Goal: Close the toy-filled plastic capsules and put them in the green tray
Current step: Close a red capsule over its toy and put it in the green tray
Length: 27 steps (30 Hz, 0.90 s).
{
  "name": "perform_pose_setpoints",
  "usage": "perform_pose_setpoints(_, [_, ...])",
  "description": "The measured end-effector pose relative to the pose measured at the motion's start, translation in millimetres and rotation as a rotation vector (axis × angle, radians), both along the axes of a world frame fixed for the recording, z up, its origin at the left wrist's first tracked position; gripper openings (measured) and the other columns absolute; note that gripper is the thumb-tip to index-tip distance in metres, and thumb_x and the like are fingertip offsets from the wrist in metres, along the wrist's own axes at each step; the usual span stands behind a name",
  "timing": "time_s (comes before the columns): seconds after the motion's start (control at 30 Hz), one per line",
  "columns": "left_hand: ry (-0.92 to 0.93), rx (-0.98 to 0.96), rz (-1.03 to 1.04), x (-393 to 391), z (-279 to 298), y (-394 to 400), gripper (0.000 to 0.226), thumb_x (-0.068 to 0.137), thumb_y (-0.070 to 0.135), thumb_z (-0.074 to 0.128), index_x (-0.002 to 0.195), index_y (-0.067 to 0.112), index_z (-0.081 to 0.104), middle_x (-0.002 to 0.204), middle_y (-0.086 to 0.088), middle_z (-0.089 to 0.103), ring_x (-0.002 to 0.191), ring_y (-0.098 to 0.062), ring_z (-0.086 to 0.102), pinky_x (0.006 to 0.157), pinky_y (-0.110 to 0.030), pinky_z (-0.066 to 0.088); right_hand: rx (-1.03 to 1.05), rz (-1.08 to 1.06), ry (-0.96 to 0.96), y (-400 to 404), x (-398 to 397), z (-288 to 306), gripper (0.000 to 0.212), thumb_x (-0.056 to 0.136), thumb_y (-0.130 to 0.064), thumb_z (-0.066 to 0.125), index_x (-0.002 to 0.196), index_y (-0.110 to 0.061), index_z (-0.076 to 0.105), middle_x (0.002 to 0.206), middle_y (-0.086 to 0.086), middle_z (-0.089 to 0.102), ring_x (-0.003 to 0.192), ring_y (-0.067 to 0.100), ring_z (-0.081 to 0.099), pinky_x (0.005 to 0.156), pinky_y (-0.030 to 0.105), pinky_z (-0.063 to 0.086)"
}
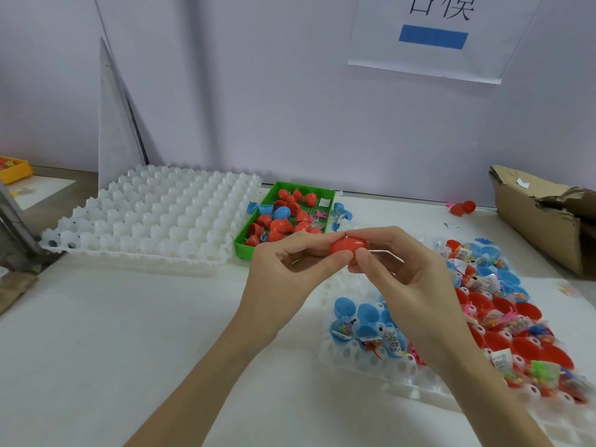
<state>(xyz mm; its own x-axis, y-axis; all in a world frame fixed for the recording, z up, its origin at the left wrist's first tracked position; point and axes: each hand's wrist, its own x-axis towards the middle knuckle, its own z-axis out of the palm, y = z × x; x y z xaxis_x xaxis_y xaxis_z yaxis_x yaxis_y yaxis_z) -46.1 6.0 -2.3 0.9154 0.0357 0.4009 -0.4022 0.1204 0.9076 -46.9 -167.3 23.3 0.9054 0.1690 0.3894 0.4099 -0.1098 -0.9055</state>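
So on the far left of the tabletop (129, 333) we've got a yellow bin (14, 169) poking in at the edge, then a big white egg-style tray (151, 217) sitting upside down with all its bumps up. Just beside it on the right is the green tray (248, 245), already holding a bunch of red capsules plus a blue one. In the middle, above the tabletop and just in front of the green tray, we're holding a red capsule (350, 245) between both hands: our left hand (290, 269) pinches its left end with thumb and fingertips, and our right hand (409, 275) pinches the right end the same way, fingers curled around it. Under the right hand sits another white tray (400, 379) loaded with open blue and red capsule halves (529, 350) stuffed with little bagged toys. Far right there's a torn cardboard box (541, 217).
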Motion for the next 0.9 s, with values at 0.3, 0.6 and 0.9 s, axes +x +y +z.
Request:
perform_pose_setpoints(0.3, [0.095, -0.057, -0.011, 2.8, -3.1, -1.9, 0.022, 0.099, 0.008, 0.068, 0.117, 0.013, 0.079, 0.105, -0.004, 0.081, 0.101, -0.021, 0.077, 0.087, -0.022, 0.058, 0.026, -0.107, -0.025, 11.6, -3.6, -8.9, 0.017, 0.095, -0.013, 0.069, 0.107, -0.024, 0.072, 0.098, -0.012, 0.074, 0.096, 0.01, 0.072, 0.081, 0.016, 0.056])
perform_pose_setpoints(0.6, [0.13, -0.115, -0.044, 5.1, -4.6, -0.9, 0.023, 0.1, 0.007, 0.064, 0.118, 0.009, 0.078, 0.109, -0.01, 0.079, 0.106, -0.025, 0.075, 0.09, -0.025, 0.059, -0.004, -0.151, -0.085, 14.9, -6.4, -11.4, 0.019, 0.095, -0.014, 0.07, 0.113, -0.021, 0.071, 0.105, -0.006, 0.073, 0.099, 0.012, 0.071, 0.086, 0.023, 0.058])
perform_pose_setpoints(0.9, [0.429, -0.316, -0.165, 11.4, -3.9, 5.9, 0.02, 0.095, -0.009, 0.059, 0.105, -0.002, 0.075, 0.098, -0.013, 0.078, 0.089, -0.018, 0.073, 0.083, -0.023, 0.06, -0.195, -0.134, -0.244, 19.1, -7.5, -15.5, 0.021, 0.093, -0.011, 0.073, 0.11, -0.022, 0.072, 0.103, -0.007, 0.066, 0.096, 0.013, 0.07, 0.085, 0.022, 0.057])
